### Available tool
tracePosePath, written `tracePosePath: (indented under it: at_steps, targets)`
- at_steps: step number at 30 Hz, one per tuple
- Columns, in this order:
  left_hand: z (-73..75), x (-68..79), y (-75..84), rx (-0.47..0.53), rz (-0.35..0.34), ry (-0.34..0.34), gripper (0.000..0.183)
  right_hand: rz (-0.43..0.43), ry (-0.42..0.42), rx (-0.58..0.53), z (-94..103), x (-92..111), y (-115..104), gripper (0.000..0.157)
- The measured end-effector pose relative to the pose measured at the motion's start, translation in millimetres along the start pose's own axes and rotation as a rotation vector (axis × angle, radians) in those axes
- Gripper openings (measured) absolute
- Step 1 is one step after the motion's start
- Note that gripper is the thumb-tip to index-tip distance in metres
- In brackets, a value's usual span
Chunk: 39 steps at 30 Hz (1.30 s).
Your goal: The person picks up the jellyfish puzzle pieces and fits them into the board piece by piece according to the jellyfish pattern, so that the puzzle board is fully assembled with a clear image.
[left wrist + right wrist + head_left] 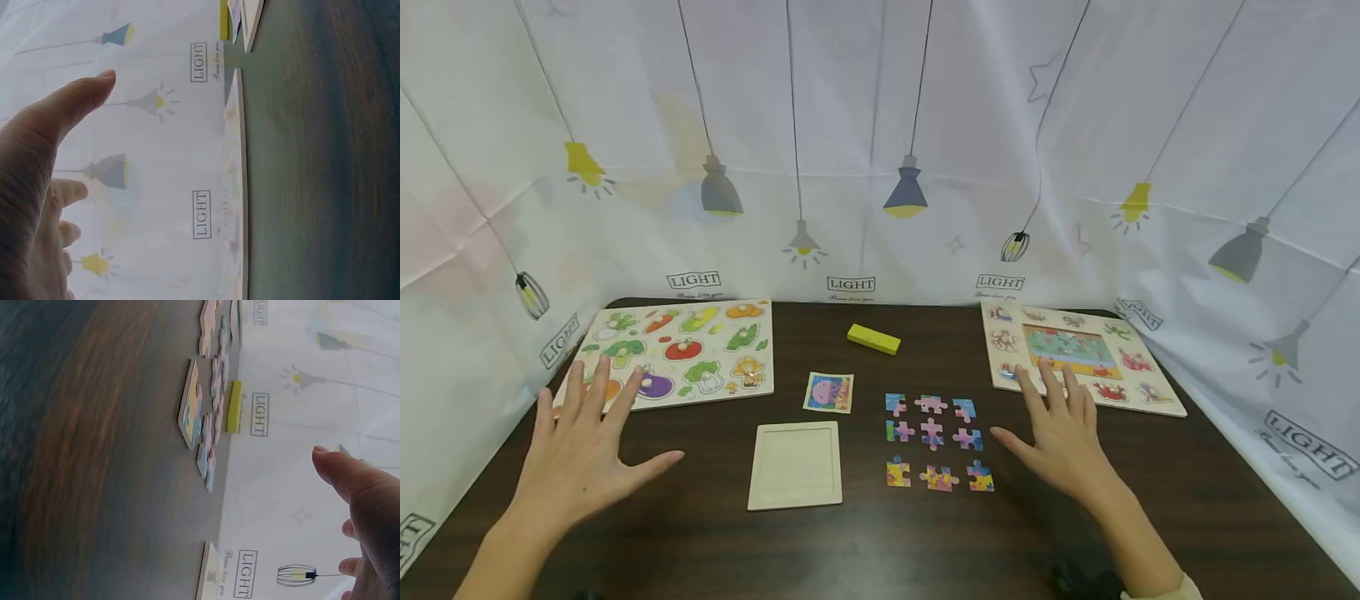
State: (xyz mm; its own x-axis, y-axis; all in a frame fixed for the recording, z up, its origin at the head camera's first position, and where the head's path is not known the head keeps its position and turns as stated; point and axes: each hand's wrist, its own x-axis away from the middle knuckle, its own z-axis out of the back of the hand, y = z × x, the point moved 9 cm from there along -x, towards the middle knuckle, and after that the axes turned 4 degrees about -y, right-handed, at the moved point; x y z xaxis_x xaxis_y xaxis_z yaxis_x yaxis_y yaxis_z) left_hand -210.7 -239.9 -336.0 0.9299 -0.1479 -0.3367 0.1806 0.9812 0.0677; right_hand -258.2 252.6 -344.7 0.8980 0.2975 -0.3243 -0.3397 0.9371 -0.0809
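My left hand point(583, 454) hovers with spread fingers at the left, near the lower edge of a vegetable puzzle board point(658, 333). On the other side my right hand point(1063, 437) is also spread, holding nothing, between the loose jigsaw pieces point(932, 433) and a sea-animal board point(1120, 346). The pieces lie apart in three rows, pink and blue above, yellow below. Left of them sits a square wooden puzzle tray point(796, 504) with a bare base. Behind the tray lies a small picture card point(830, 392) showing a pink octopus.
A yellow block point(873, 339) lies at the back middle of the dark wooden table point(880, 550). A white curtain point(850, 125) printed with lamps hangs behind the table and along both sides. Some dark object point(1082, 579) shows at the front edge, too unclear to name.
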Motion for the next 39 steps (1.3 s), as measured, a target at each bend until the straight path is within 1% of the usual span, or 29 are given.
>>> tracePosePath:
  at_steps: [6,9,12,17,24,27,34,39]
  targets:
    - [-5.1,4.9,7.1,0.05,-0.037,0.02,0.107,0.044,-0.002,-0.042,-5.2,-10.6,-14.6,0.085]
    - [-10.9,6.6,12.5,0.082,-0.063,0.028,0.104,0.073,0.002,-0.065,-7.6,-15.7,-24.4,0.08]
    - [-18.6,7.3,18.9,0.109,-0.088,0.022,0.102,0.091,-0.002,-0.091,-11.4,-20.7,-33.3,0.076]
    - [-30.1,7.5,32.1,0.141,-0.121,-0.005,0.099,0.121,-0.024,-0.125,-20.4,-28.5,-47.6,0.073]
    - [-47.2,6.0,49.2,0.263,-0.124,-0.084,0.1,0.158,-0.065,-0.169,-34.1,-36.9,-62.6,0.068]
    - [-52.2,5.3,55.1,0.295,-0.132,-0.096,0.101,0.176,-0.073,-0.183,-38.5,-38.6,-69.2,0.066]
    - [-61.2,6.4,65.9,0.337,-0.17,-0.127,0.099,0.193,-0.106,-0.21,-51.4,-47.1,-83.2,0.061]
    - [-67.6,11.3,72.2,0.317,-0.214,-0.137,0.094,0.206,-0.116,-0.221,-60.3,-55.6,-95.2,0.057]
